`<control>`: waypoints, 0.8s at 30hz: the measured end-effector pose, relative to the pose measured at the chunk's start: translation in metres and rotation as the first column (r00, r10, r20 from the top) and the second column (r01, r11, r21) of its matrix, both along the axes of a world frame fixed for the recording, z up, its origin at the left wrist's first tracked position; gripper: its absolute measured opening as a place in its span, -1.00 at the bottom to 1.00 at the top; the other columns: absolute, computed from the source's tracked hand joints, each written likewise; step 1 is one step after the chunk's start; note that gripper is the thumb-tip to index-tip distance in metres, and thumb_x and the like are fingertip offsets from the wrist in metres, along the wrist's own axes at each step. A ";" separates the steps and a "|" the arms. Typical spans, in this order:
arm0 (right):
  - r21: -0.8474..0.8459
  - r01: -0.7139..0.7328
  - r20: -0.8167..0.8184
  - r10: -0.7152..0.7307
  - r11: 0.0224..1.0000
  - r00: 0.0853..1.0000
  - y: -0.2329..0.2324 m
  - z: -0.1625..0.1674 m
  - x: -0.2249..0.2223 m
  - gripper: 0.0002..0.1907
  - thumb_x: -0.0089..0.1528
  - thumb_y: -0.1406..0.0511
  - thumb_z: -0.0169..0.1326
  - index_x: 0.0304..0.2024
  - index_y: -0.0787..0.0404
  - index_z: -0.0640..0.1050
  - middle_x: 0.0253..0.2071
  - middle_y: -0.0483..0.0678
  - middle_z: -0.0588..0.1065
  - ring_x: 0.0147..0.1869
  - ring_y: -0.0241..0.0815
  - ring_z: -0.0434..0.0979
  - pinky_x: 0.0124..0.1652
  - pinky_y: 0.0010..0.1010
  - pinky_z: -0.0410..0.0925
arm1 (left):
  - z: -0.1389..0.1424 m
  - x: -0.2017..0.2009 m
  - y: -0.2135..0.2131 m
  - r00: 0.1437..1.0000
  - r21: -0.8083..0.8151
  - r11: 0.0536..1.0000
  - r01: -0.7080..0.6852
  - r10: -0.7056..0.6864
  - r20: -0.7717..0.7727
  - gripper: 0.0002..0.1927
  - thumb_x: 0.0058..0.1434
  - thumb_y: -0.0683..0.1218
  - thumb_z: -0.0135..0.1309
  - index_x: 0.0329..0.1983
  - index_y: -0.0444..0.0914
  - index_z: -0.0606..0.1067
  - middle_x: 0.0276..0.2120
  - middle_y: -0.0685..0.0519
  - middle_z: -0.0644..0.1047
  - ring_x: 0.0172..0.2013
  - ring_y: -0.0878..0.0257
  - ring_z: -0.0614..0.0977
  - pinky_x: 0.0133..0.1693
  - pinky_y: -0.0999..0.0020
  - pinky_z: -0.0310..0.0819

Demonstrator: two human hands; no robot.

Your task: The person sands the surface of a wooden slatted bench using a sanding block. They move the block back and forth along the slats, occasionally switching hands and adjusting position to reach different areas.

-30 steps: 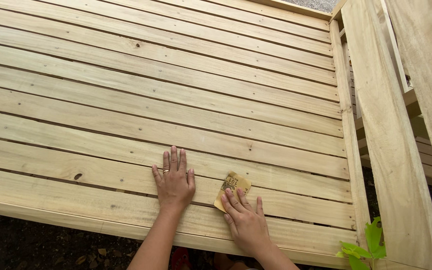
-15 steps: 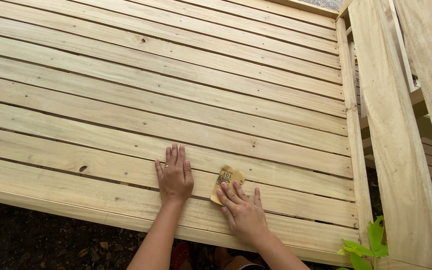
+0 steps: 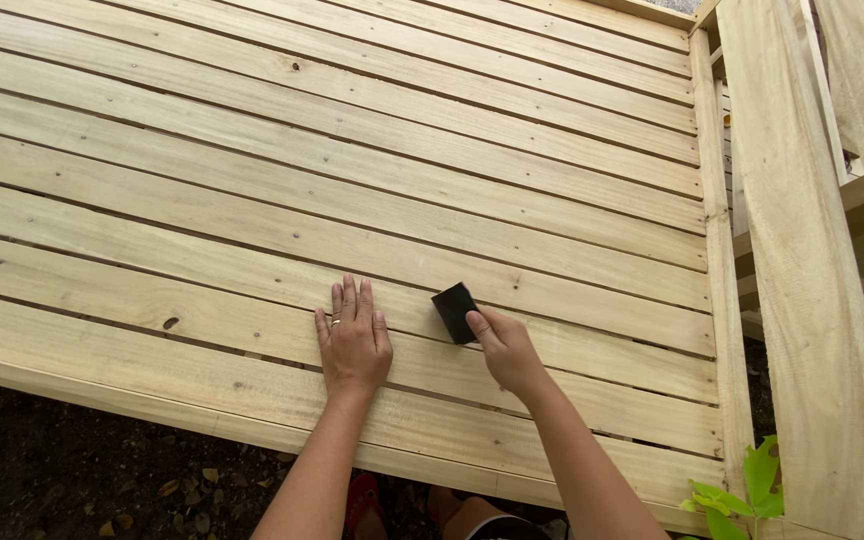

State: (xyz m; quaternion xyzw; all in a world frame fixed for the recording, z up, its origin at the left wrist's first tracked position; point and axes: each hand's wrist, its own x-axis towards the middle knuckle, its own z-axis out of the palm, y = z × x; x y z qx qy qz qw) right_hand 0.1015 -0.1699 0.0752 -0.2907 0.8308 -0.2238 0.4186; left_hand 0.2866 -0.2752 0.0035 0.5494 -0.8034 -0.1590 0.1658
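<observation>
Head view: left hand [image 3: 353,340] flat, open, empty on slatted wooden panel [image 3: 252,190]; right hand [image 3: 505,350] gripping dark sanding block [image 3: 454,311]. Best kept flat, stroking along the grain.

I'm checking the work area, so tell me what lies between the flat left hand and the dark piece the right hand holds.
Only bare plank: in the head view, pale slatted wood separates the left hand from the black sanding piece in the right hand.

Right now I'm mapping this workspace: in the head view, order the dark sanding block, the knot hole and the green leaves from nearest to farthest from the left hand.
1. dark sanding block, just right of the left hand.
2. knot hole, to its left.
3. green leaves, far right, bottom corner.
</observation>
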 end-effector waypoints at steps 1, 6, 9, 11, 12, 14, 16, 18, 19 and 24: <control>-0.212 0.029 0.145 0.002 0.977 0.989 0.002 0.003 -0.011 -0.57 0.49 0.12 -0.16 0.19 0.21 0.58 -0.10 0.28 0.59 -0.04 0.24 0.58 -0.01 0.05 0.48 | 0.001 0.000 0.000 1.000 0.010 1.000 0.000 0.000 0.002 -0.39 0.40 0.07 -0.37 0.50 -0.16 0.13 0.50 -0.01 0.08 0.50 0.11 0.01 0.43 -0.04 -0.26; -0.566 0.240 0.491 0.089 0.789 0.866 -0.023 -0.010 -0.037 -0.58 0.41 0.12 -0.13 0.03 0.31 0.54 -0.16 0.01 0.65 -0.12 -0.13 0.70 -0.11 -0.28 0.61 | 0.003 -0.001 -0.003 1.000 0.033 0.999 0.002 -0.002 0.000 -0.39 0.39 0.07 -0.36 0.49 -0.17 0.14 0.51 0.00 0.07 0.49 0.13 0.00 0.42 -0.04 -0.26; -0.473 0.263 0.544 0.044 0.841 0.838 -0.035 -0.028 -0.034 -0.59 0.41 0.11 -0.14 0.05 0.29 0.53 -0.12 -0.01 0.63 -0.11 -0.14 0.69 -0.12 -0.32 0.59 | 0.004 -0.001 -0.004 1.000 0.025 1.000 0.000 0.000 0.009 -0.40 0.40 0.07 -0.35 0.49 -0.16 0.17 0.51 0.01 0.07 0.50 0.13 0.00 0.43 -0.05 -0.26; -0.470 0.254 0.499 0.017 0.845 0.866 -0.036 -0.037 -0.030 -0.61 0.41 0.13 -0.13 0.05 0.26 0.54 -0.13 0.01 0.63 -0.12 -0.14 0.69 -0.14 -0.33 0.58 | 0.004 -0.001 -0.005 1.000 0.028 1.000 -0.003 0.002 0.012 -0.41 0.40 0.07 -0.34 0.48 -0.15 0.18 0.51 0.01 0.07 0.50 0.13 0.00 0.43 -0.05 -0.26; -0.469 0.251 0.476 0.003 0.847 0.879 -0.035 -0.039 -0.028 -0.62 0.41 0.14 -0.12 0.05 0.25 0.55 -0.13 0.02 0.63 -0.13 -0.14 0.69 -0.15 -0.34 0.57 | 0.003 -0.001 -0.005 1.000 0.027 1.000 -0.001 0.001 0.015 -0.41 0.40 0.07 -0.34 0.48 -0.16 0.18 0.51 0.00 0.07 0.50 0.13 0.00 0.43 -0.06 -0.26; -0.522 0.191 0.368 0.017 0.831 0.930 -0.034 -0.041 -0.026 -0.63 0.41 0.15 -0.11 0.03 0.27 0.55 -0.15 -0.02 0.61 -0.12 -0.18 0.66 -0.19 -0.36 0.56 | 0.003 -0.001 -0.006 1.000 0.030 1.000 0.004 -0.005 0.018 -0.41 0.40 0.08 -0.34 0.48 -0.16 0.18 0.51 0.00 0.06 0.49 0.13 -0.01 0.42 -0.06 -0.27; -0.552 0.158 0.316 0.030 0.819 0.948 -0.034 -0.041 -0.023 -0.63 0.42 0.15 -0.10 0.02 0.29 0.56 -0.17 -0.06 0.61 -0.11 -0.21 0.65 -0.20 -0.38 0.56 | 0.002 -0.001 -0.006 1.000 0.033 0.999 0.011 -0.012 0.021 -0.40 0.39 0.09 -0.33 0.47 -0.17 0.18 0.51 -0.01 0.06 0.49 0.12 -0.01 0.42 -0.06 -0.27; -0.569 0.155 0.326 0.048 0.807 0.944 -0.035 -0.041 -0.020 -0.63 0.43 0.15 -0.11 0.00 0.30 0.55 -0.17 -0.11 0.60 -0.10 -0.23 0.67 -0.20 -0.42 0.56 | 0.002 -0.001 -0.006 1.000 0.034 0.999 0.013 -0.014 0.026 -0.39 0.39 0.10 -0.32 0.47 -0.17 0.18 0.51 -0.02 0.05 0.49 0.12 -0.01 0.41 -0.06 -0.27; -0.557 0.140 0.321 0.057 0.819 0.945 -0.036 -0.041 -0.017 -0.63 0.42 0.15 -0.11 0.00 0.28 0.56 -0.18 -0.12 0.61 -0.11 -0.26 0.66 -0.19 -0.43 0.56 | 0.001 -0.001 -0.005 0.999 0.036 0.999 0.012 -0.013 0.030 -0.39 0.39 0.11 -0.31 0.47 -0.17 0.18 0.51 -0.02 0.05 0.49 0.11 -0.01 0.41 -0.06 -0.27; -0.549 0.010 0.220 0.134 0.836 0.966 -0.036 -0.042 -0.006 -0.73 0.37 0.19 0.00 -0.10 0.21 0.62 -0.26 -0.21 0.60 -0.21 -0.44 0.56 -0.19 -0.54 0.52 | 0.002 -0.001 -0.004 0.999 0.054 0.998 0.016 -0.018 0.032 -0.35 0.35 0.15 -0.20 0.47 -0.16 0.18 0.51 -0.04 0.04 0.50 0.11 -0.02 0.42 -0.07 -0.28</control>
